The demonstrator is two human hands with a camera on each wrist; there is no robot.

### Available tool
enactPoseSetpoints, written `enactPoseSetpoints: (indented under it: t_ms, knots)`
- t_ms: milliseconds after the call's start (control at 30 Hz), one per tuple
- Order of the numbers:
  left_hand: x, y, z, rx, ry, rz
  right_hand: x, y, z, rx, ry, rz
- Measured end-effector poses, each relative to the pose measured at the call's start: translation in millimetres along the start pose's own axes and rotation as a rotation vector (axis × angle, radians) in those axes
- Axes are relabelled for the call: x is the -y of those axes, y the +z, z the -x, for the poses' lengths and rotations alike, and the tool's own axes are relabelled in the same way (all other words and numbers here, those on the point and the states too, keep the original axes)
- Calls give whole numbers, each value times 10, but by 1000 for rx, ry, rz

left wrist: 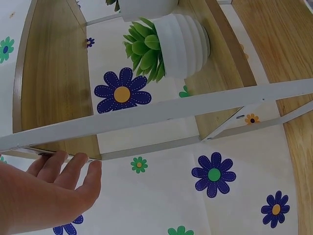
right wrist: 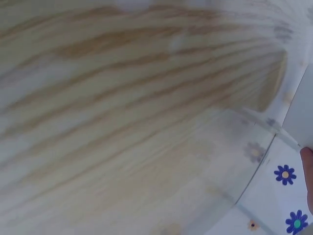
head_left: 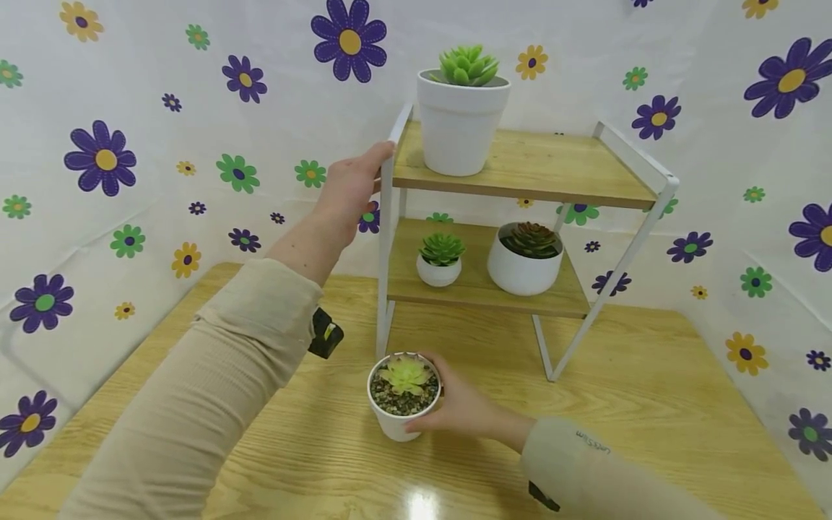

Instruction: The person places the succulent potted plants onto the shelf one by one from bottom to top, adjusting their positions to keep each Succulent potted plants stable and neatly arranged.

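Observation:
My right hand [head_left: 464, 404] holds a small white pot with a pale green succulent [head_left: 404, 375] and dark gravel, thumb at the front and fingers round its far side. It is in front of the shelf's left leg, over the table. My left hand [head_left: 351, 184] grips the upper left side of a two-tier shelf [head_left: 520, 184] with wooden boards and a white metal frame. In the left wrist view, the fingers [left wrist: 68, 169] bend against the frame beside the top board. The right wrist view catches only a fingertip [right wrist: 307, 171] at its right edge.
On the top board stands a large white pot with a green succulent [head_left: 463, 123]. The lower board carries a small white pot [head_left: 439, 271] and a rounder white pot [head_left: 525, 267], both with succulents. A flower-print sheet [head_left: 162, 144] hangs behind the wooden table [head_left: 312, 433].

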State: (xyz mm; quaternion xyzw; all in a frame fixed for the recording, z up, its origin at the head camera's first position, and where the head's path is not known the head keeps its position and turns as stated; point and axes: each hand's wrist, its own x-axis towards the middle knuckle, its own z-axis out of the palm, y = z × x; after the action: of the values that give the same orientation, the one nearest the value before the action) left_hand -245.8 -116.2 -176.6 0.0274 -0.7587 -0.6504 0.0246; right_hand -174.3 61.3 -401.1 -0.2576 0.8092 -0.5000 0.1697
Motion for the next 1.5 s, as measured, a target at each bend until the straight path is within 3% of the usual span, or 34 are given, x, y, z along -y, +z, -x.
enactPoseSetpoints:
  t_ms: [400, 600, 1000, 1233, 1500]
  knots:
    - [5, -2, 4, 2, 2, -2, -87, -343, 286, 30, 4, 18]
    - [-3, 14, -1, -3, 8, -5, -62, -530, 398, 31, -36, 8]
    - [-3, 16, 3, -8, -2, -9, 172, -960, 643, -41, -126, 93]
    - [-4, 13, 6, -5, -3, -9, 330, -1174, 745, -65, -132, 156]
    - [4, 18, -1, -6, -2, -14, 480, -1430, 849, -67, -194, 143]
